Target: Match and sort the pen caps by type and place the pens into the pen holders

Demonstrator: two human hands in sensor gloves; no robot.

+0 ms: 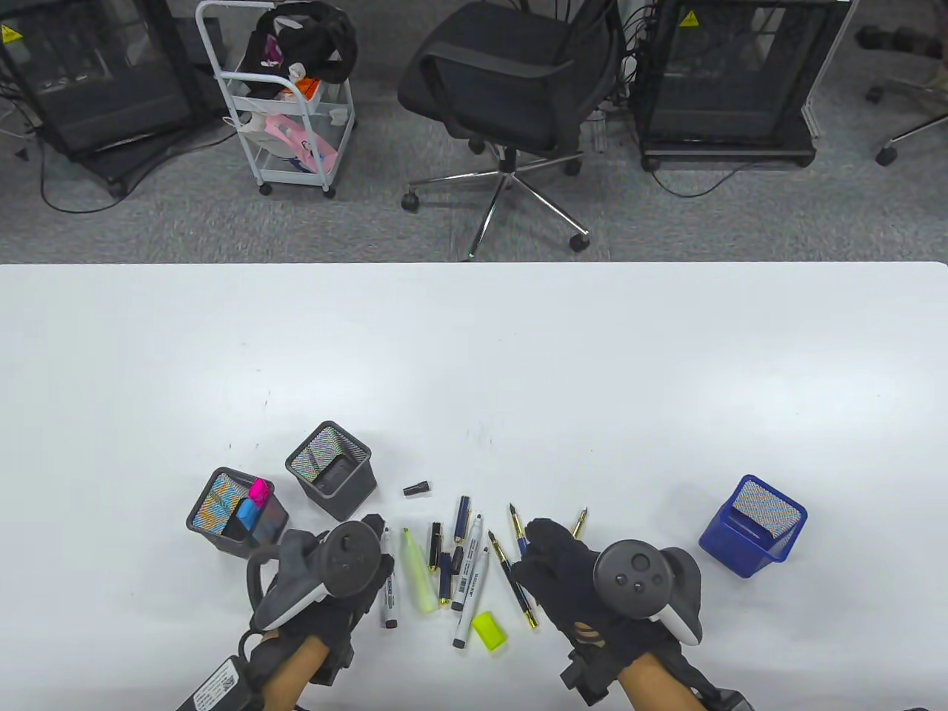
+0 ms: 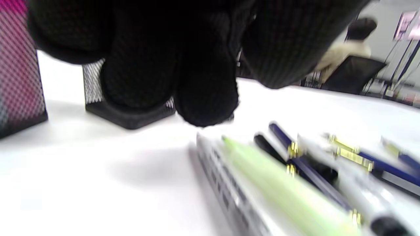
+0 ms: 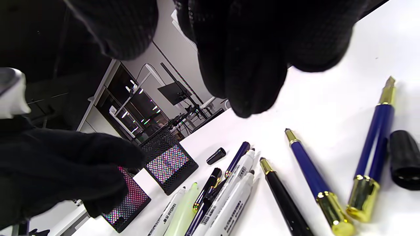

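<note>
- Across the near half of the white table (image 1: 474,355), the pens, caps and three mesh holders lie between and beside two gloved hands.
- Both hands hover low over the pens: the left hand (image 1: 337,570) sits near the leftmost white marker (image 1: 388,592), the right hand (image 1: 563,574) over the blue fountain pens; in the wrist views the fingers of each hang loosely curled and grasp nothing.
- A blue mesh holder (image 1: 752,527) stands well apart to the right of the right hand.
- Two black mesh holders stand to the left: the nearer holder (image 1: 235,511) contains a pink and a blue highlighter, the farther holder (image 1: 331,469) stands just behind it.
- Two more white markers (image 1: 468,585) lie side by side in the middle of the spread.
- A pale green highlighter (image 1: 418,570) lies uncapped between the leftmost marker and the dark pens.
- A black fountain pen (image 1: 512,581) with gold trim lies uncapped, just left of the right hand.
- A yellow-green cap (image 1: 489,630) rests near the table's front edge, beside the markers' lower ends.
- A small black cap (image 1: 417,489) lies alone beyond the pens, near the farther holder.
</note>
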